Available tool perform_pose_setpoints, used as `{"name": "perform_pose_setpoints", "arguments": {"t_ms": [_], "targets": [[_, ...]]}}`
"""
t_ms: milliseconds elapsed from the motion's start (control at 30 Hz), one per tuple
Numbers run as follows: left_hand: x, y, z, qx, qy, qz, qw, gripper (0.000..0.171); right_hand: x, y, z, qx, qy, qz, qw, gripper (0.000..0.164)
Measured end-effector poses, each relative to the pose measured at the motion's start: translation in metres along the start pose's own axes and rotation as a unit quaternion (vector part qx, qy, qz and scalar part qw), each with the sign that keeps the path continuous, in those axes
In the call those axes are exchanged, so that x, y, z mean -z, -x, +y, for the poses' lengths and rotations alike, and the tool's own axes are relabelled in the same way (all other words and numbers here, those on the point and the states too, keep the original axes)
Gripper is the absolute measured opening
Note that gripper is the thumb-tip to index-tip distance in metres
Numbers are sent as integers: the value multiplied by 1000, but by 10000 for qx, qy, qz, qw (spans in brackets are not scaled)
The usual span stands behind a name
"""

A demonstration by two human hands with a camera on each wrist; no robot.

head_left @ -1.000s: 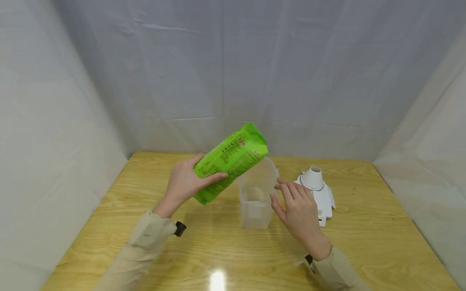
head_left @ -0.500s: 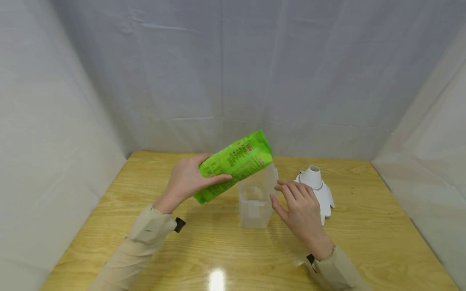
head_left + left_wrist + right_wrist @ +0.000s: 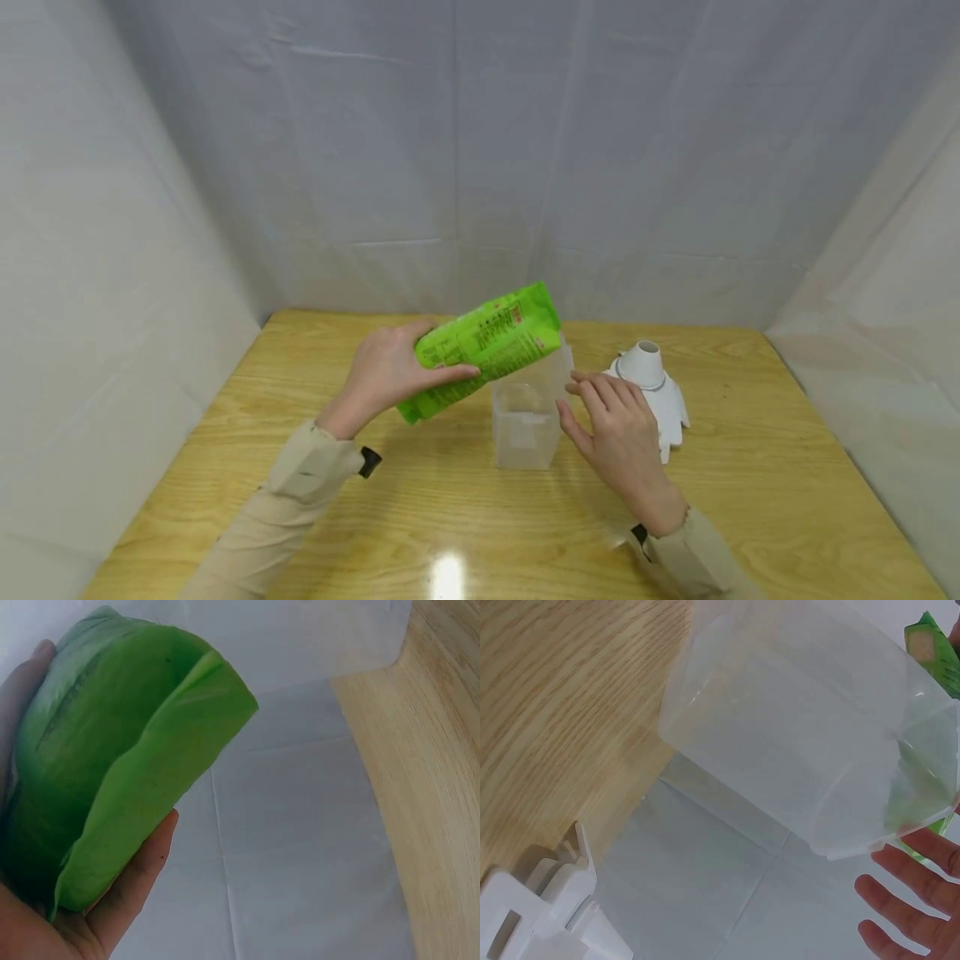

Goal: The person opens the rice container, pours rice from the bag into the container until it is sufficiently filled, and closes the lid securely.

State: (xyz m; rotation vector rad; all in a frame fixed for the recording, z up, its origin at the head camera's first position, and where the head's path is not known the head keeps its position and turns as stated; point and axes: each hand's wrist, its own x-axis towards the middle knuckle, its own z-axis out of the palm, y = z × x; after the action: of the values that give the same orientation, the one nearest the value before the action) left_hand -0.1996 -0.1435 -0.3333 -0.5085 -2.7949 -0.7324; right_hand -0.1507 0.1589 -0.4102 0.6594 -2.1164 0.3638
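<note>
My left hand [image 3: 386, 371] grips a bright green printed packet [image 3: 491, 337], thumb across its front face. The packet leans up to the right, its upper end over the rim of a clear plastic container [image 3: 525, 442]. In the left wrist view a loose flap shows along the near end of the green packet [image 3: 161, 761]. My right hand [image 3: 618, 425] is beside the container's right side with its fingers loosely extended. In the right wrist view, fingertips [image 3: 889, 855] of that hand lie right at the rim of the container [image 3: 780, 735].
A white plastic part with a cone-shaped spout [image 3: 643, 367] lies on the wooden table [image 3: 750, 467], right of the container and partly behind my right hand. Pale curtains [image 3: 517, 167] hang behind the table and on both sides.
The green packet has moved slightly right and its upper end has dipped lower, toward the container. My right hand has stayed nearly in place at the container's side.
</note>
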Motion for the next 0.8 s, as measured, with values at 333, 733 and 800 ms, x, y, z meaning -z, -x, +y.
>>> {"name": "perform_pose_setpoints", "arguments": {"t_ms": [333,733,800], "targets": [[2,1,2,-127,-187,-27,9997,81,-1,1,0,-8,-22,-10,10000,45],[4,-2,9,-228,-571,-73,9981,84,-1,2,1,-53,-66,-13,10000,45],[3,-1,10,-331,-680,15,9971,84,-1,2,1,-48,-70,-4,10000,45]]}}
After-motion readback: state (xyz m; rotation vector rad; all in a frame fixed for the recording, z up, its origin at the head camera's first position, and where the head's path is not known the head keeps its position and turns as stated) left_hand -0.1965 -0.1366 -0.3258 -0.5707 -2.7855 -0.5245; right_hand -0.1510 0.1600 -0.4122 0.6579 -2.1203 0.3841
